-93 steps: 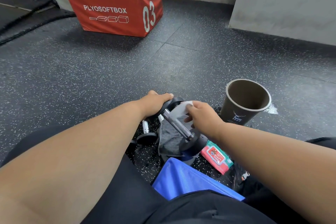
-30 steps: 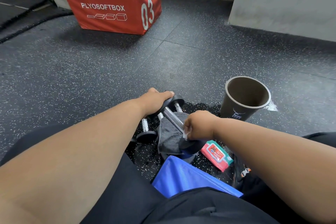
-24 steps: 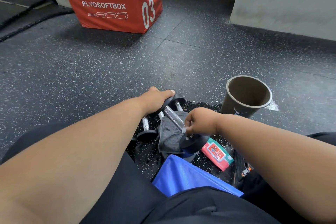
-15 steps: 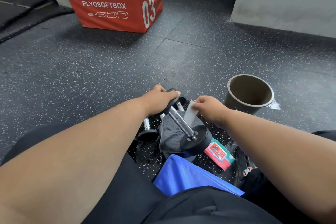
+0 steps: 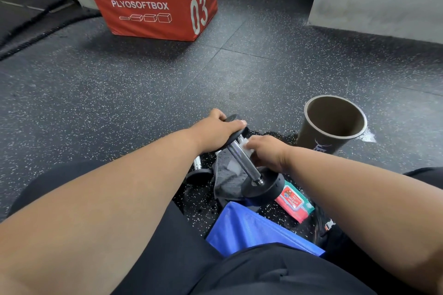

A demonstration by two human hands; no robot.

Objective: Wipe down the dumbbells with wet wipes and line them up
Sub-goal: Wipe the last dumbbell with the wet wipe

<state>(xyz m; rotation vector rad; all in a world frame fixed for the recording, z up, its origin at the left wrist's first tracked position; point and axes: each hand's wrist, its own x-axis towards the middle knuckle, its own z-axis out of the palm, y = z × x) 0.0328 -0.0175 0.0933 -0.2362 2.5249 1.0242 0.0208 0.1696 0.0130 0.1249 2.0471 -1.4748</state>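
The dumbbell has black round ends and a knurled metal handle; it is tilted, far end raised, near end low over the grey cloth; a white wet wipe is pressed against the handle; a second dumbbell lies on the floor just left; the red wipes pack lies flat beside the near end.

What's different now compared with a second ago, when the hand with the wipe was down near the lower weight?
The right hand, pinching the white wet wipe, has slid up the ridged metal handle from the near black disc toward the far end. The left hand keeps its grip on the black dumbbell's far disc. The brown paper cup and red wipes packet stayed put.
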